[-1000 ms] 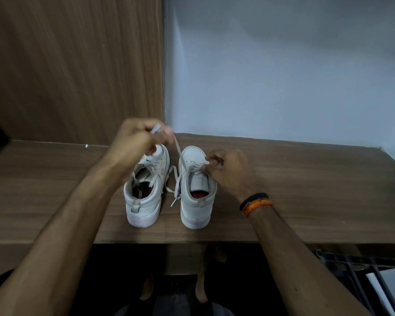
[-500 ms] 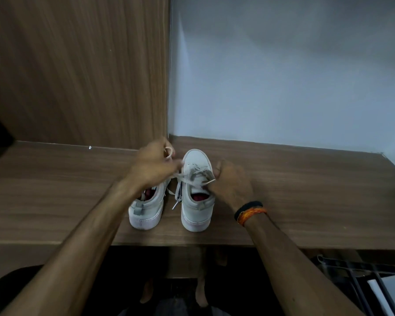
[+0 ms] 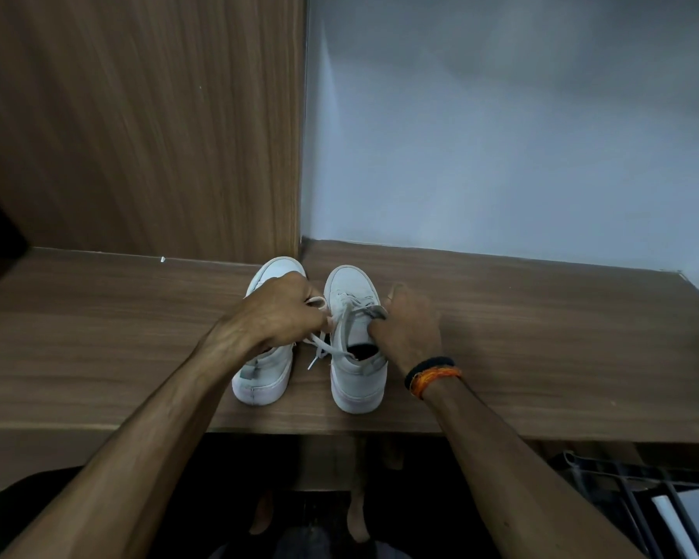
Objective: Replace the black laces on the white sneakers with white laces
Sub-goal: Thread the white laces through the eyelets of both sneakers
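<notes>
On the wooden shelf (image 3: pixel 521 328), in the corner where the wood panel (image 3: pixel 138 123) meets the grey wall (image 3: pixel 501 123), the two white sneakers (image 3: pixel 356 357) stand side by side with toes pointing away from you, and both your hands are at the right-hand shoe. Your left hand (image 3: pixel 279 316) is curled round a loop of the white lace (image 3: pixel 323 349), reaching over the left-hand shoe (image 3: pixel 265 377); your right hand (image 3: pixel 406 328) pinches the lace's other run at the top eyelets, beside the tongue. No black laces show anywhere in view.

Watch these risks:
- A loose lace tip hangs down in the gap between the shoes. If you pull unevenly, that end may come out short, leaving too little to tie.
- Your left forearm lies across the left-hand shoe. A firm tug could drag or tip it, and both heels sit near the shelf's front edge, so a shoe might slide off.
- Nothing pins the right-hand shoe down, so hard tightening could lift or twist it.
- The light is dim and your fingers cover the upper eyelets, so I cannot tell whether the lace lies flat or twisted there; a twist may get locked in.

No brand mark, label or writing is readable on the shoes or elsewhere.
</notes>
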